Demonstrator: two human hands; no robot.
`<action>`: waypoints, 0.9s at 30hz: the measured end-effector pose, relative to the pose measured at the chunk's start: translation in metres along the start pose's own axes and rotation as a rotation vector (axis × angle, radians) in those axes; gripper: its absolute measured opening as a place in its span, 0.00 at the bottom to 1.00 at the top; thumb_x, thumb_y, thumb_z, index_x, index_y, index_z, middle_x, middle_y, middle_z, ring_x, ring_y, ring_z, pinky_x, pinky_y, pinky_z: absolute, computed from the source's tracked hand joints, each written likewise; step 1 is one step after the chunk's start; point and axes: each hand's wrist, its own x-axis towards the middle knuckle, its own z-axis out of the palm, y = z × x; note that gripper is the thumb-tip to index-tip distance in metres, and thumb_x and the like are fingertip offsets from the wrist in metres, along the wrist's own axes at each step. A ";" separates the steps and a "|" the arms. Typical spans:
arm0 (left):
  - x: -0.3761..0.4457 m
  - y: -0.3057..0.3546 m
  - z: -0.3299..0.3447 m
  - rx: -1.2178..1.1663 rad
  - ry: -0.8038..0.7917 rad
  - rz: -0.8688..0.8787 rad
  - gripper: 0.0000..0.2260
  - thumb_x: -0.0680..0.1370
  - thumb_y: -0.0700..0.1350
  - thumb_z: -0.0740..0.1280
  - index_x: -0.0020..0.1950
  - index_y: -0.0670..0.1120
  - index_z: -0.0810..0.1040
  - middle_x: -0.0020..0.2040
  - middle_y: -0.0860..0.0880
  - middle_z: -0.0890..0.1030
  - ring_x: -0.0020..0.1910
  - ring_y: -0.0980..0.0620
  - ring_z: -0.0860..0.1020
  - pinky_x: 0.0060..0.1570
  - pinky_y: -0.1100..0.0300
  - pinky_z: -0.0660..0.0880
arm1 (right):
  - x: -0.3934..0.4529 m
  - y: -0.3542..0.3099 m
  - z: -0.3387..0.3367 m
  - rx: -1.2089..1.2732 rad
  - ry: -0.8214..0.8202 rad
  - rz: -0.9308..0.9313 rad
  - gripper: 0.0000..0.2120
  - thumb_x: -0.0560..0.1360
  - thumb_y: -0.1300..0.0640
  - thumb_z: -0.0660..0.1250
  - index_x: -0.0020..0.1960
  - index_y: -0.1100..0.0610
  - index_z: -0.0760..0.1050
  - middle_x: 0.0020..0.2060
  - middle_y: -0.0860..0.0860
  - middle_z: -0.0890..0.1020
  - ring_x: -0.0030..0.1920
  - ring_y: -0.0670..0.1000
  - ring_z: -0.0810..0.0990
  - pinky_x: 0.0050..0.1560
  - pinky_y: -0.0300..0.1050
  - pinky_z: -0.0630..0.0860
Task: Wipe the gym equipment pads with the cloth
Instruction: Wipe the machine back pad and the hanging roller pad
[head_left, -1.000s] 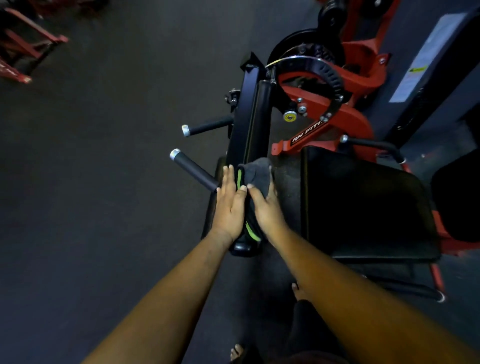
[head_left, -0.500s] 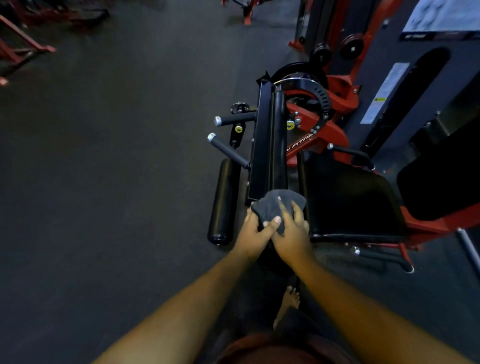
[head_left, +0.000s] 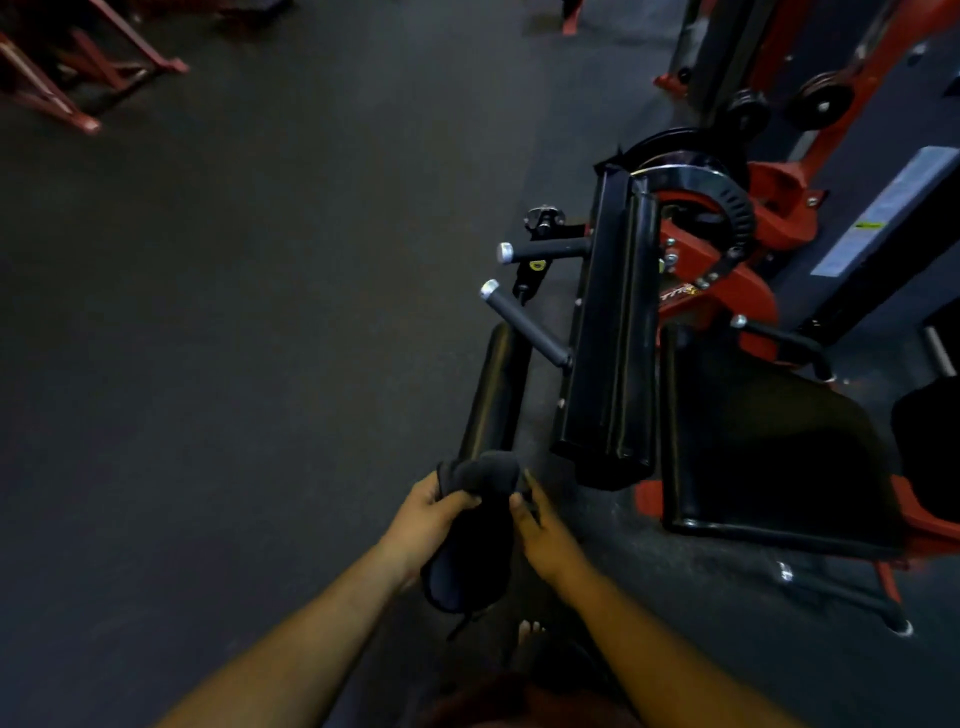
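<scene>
Item: cloth (head_left: 475, 525), dark, soft, light, limp; hangs bunched between 2 hands, just short of the roller pad (head_left: 496, 387). Left hand (head_left: 428, 514) grips its upper fold; right hand (head_left: 540, 530) pinches the opposite edge. Likely drapes and slips; best gathered into a palm-backed wad before pressing on padding

The cloth (head_left: 475, 525) hangs between the left hand (head_left: 423, 522) at its 9 o'clock and the right hand (head_left: 545, 535) at its 3 o'clock. Just beyond it, toward 12 o'clock, lies the roller pad (head_left: 496, 384). At the roller's 3 o'clock stands the long pad (head_left: 610, 332), with the seat pad (head_left: 769, 436) farther toward 3 o'clock. A foot (head_left: 530, 631) rests on the floor (head_left: 234, 338) at the cloth's 6 o'clock.
</scene>
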 end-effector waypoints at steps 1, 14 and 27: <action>0.005 0.002 -0.007 -0.026 0.014 -0.013 0.09 0.79 0.33 0.67 0.56 0.43 0.81 0.48 0.46 0.87 0.50 0.48 0.85 0.49 0.57 0.80 | 0.012 -0.001 0.008 0.049 0.006 0.042 0.35 0.80 0.36 0.58 0.83 0.50 0.56 0.79 0.50 0.64 0.76 0.48 0.63 0.71 0.39 0.63; 0.152 -0.006 -0.073 -0.180 0.011 -0.198 0.15 0.80 0.40 0.69 0.67 0.48 0.78 0.57 0.47 0.86 0.55 0.48 0.85 0.57 0.50 0.81 | 0.140 -0.006 0.055 0.543 0.253 0.260 0.20 0.74 0.48 0.75 0.62 0.55 0.81 0.54 0.56 0.87 0.55 0.57 0.86 0.57 0.55 0.82; 0.399 -0.124 -0.097 0.218 -0.158 -0.228 0.21 0.81 0.47 0.69 0.72 0.44 0.71 0.65 0.46 0.78 0.66 0.46 0.76 0.65 0.54 0.73 | 0.327 0.084 0.064 -0.307 0.929 0.402 0.33 0.78 0.42 0.71 0.77 0.53 0.63 0.70 0.58 0.75 0.70 0.62 0.73 0.67 0.64 0.73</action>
